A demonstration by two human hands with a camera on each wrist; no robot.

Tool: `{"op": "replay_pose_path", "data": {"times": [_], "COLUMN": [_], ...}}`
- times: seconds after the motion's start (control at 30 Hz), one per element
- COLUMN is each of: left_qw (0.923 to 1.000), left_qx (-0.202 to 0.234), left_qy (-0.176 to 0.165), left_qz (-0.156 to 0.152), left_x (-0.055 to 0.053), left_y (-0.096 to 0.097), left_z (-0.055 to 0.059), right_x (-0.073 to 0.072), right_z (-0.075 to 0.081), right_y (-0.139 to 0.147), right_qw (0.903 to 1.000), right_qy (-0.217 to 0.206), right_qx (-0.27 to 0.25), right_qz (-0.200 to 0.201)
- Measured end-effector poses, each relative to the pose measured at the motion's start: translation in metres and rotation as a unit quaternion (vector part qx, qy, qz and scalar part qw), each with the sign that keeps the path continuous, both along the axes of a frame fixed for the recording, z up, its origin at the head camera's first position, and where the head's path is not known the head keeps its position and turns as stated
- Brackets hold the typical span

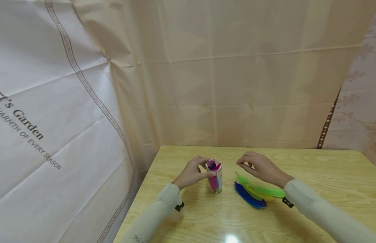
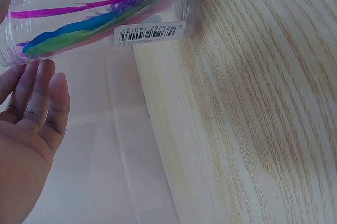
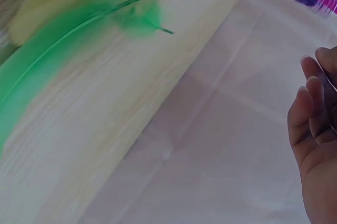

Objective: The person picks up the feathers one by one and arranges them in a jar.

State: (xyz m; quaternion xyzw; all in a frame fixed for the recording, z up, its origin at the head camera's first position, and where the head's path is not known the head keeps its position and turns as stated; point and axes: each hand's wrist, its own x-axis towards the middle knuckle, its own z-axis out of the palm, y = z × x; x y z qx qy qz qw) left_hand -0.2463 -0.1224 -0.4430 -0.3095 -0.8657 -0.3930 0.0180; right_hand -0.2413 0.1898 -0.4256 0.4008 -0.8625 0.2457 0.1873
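Note:
A clear jar [image 1: 218, 182] with a barcode label stands upright on the table, holding pink, blue, green and purple feathers [image 2: 89, 29]. My left hand [image 1: 192, 173] grips it near the rim, thumb on the near side and fingers behind. To the right of the jar, my right hand [image 1: 261, 167] hovers with loosely curled fingers and no visible object in them. Below that hand lie a blue feather [image 1: 250, 197], a green feather [image 1: 271, 192] and a yellow feather [image 3: 47, 2], partly overlapping. The left fingertips [image 2: 60, 84] show beside the jar's mouth.
The wooden table [image 1: 188, 219] ends at a back edge against a beige hanging cloth [image 1: 236, 101]. A white printed cloth [image 1: 69, 135] hangs along the left side, and a floral cloth [image 1: 358, 101] hangs at the right.

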Motion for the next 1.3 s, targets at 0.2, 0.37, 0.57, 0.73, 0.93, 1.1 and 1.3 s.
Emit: {"op": "replay_pose_path", "data": {"times": [0.2, 0.37, 0.57, 0.73, 0.93, 1.1, 1.3], "left_qw": [1.0000, 1.0000, 1.0000, 1.0000, 0.9999, 0.9999, 0.9999], "left_qx": [-0.002, 0.000, 0.005, 0.003, 0.002, 0.002, -0.004], "left_qy": [0.001, 0.000, -0.002, -0.005, -0.013, -0.014, -0.011], "left_qz": [0.000, 0.000, -0.001, -0.001, -0.004, -0.004, 0.000], "left_x": [-0.001, -0.001, 0.000, 0.001, 0.003, 0.003, 0.002], "left_y": [-0.001, -0.002, -0.002, -0.002, -0.001, -0.001, -0.001], "left_z": [0.001, 0.000, -0.001, -0.001, 0.000, 0.000, 0.001], "right_x": [0.002, 0.002, 0.006, 0.010, 0.015, 0.020, 0.023], "right_z": [-0.006, -0.012, -0.016, -0.021, -0.032, -0.040, -0.047], "right_y": [0.013, 0.024, 0.036, 0.046, 0.057, 0.067, 0.078], "right_qw": [0.9997, 0.9995, 0.9992, 0.9983, 0.9977, 0.9968, 0.9958], "right_qy": [-0.008, -0.004, -0.006, -0.021, -0.033, -0.042, -0.046], "right_qx": [0.007, 0.003, 0.008, 0.010, 0.001, -0.003, -0.004], "right_qz": [-0.021, -0.031, -0.039, -0.053, -0.058, -0.067, -0.079]}}
